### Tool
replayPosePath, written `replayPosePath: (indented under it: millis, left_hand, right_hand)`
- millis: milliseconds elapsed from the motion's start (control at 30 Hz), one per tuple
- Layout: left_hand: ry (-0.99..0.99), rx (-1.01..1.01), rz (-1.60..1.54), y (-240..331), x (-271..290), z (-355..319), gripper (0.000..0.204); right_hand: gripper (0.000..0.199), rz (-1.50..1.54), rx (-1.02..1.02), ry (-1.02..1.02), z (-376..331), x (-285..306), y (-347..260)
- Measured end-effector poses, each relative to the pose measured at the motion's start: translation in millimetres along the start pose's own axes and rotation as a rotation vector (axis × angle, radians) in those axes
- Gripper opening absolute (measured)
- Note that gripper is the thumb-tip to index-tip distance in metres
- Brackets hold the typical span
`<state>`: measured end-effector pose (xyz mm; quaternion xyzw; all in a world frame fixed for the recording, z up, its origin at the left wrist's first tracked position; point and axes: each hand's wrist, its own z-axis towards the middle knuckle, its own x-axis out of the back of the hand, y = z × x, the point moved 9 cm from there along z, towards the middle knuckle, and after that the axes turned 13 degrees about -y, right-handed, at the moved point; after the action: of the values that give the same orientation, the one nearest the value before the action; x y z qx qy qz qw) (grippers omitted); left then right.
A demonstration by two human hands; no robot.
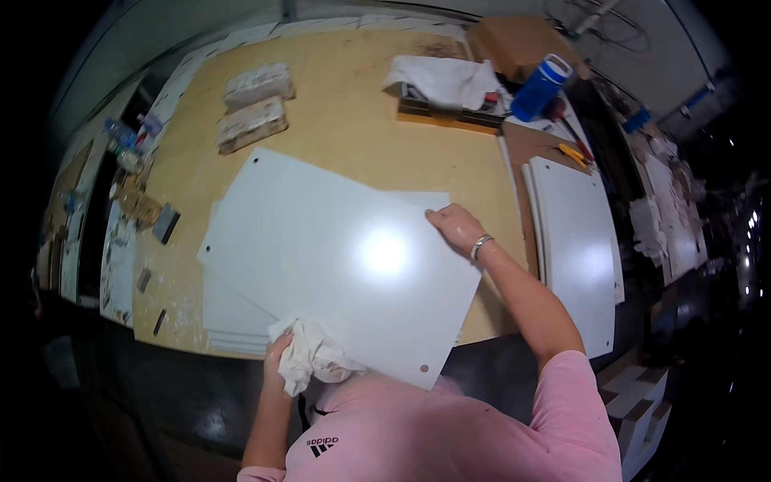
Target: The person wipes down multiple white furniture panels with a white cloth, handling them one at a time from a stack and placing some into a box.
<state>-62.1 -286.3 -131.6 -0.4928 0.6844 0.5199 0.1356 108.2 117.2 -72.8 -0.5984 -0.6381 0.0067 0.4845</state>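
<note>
A glossy white panel [321,225] with small holes near its corners lies askew over a stack of white panels [233,309]. My right hand [456,229] grips its right edge, fingers closed over the rim; a silver band circles that wrist. At the panel's near edge, my left hand [277,353] is closed on a crumpled white cloth [309,353]. Part of the left hand is hidden behind the cloth. A bright light reflection shows on the panel's face.
Two wrapped blocks [255,108] sit at the table's far left. Far right are a tool box [450,116] under a white cloth, a blue bottle [540,88] and a cardboard box [522,44]. More white panels [574,241] are stacked at right. A grey block [166,224] lies left.
</note>
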Motion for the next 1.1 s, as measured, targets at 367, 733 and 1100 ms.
replayPosePath:
  millis: [367,733,1100]
  left_hand:
    - [-0.341,0.208,0.497,-70.3,-224.5,97.1,0.029]
    - [-0.685,0.484,0.576,-271.3,-415.4,203.9,0.028]
    - [-0.588,0.251,0.75,-152.4,-359.9,207.5,0.034]
  right_hand:
    - [0.049,0.241,-0.253,0.591,-226.1,100.8,247.0]
    - [0.048,0.508,-0.606,0.962,-390.2,105.4,475.4]
    - [0.04,0.095,-0.606,0.999,-398.3,135.7,495.0]
